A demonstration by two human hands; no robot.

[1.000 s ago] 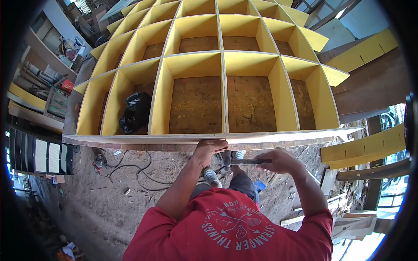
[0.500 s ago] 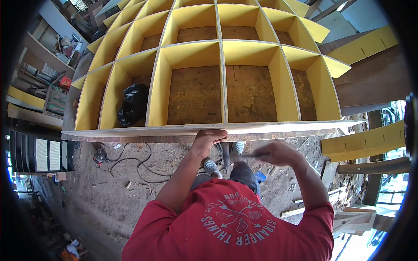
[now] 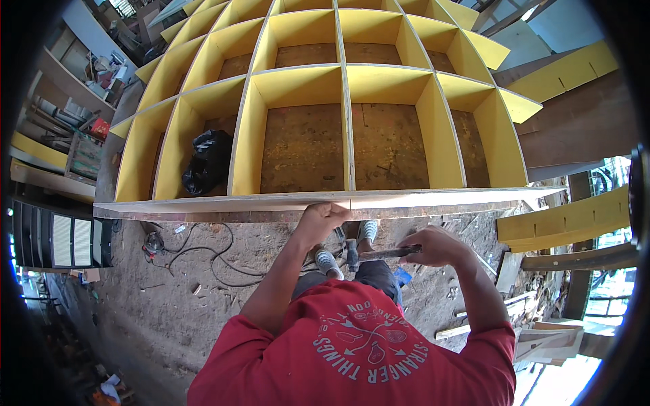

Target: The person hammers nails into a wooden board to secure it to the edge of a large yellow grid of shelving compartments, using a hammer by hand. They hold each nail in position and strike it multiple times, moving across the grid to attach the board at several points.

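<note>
Across the front of a yellow wooden grid frame [image 3: 345, 115] runs a pale plywood board [image 3: 433, 197] on edge. My left hand [image 3: 322, 223] is at the middle of this board, thumb and fingers pinched together around what looks like a thin nail [image 3: 351, 204], close to the end of a grid divider. In my right hand [image 3: 439, 245], fingers wrapped round its handle, is a hammer [image 3: 387, 255]. Its dark head [image 3: 352, 256] hangs in the air on my side of the board, just below the left fingertips and apart from them.
A black plastic bag [image 3: 207, 162] lies in a front-left compartment. Cables [image 3: 215, 256] and a power tool [image 3: 153, 245] are on the dirt floor to the left. Slotted yellow panels [image 3: 565, 220] and wooden beams stand at the right. Offcuts [image 3: 548, 345] lie at the lower right.
The hammer, blurred before, has drawn back from the board toward my body and now shows sharply. My left hand stays pinched at the board.
</note>
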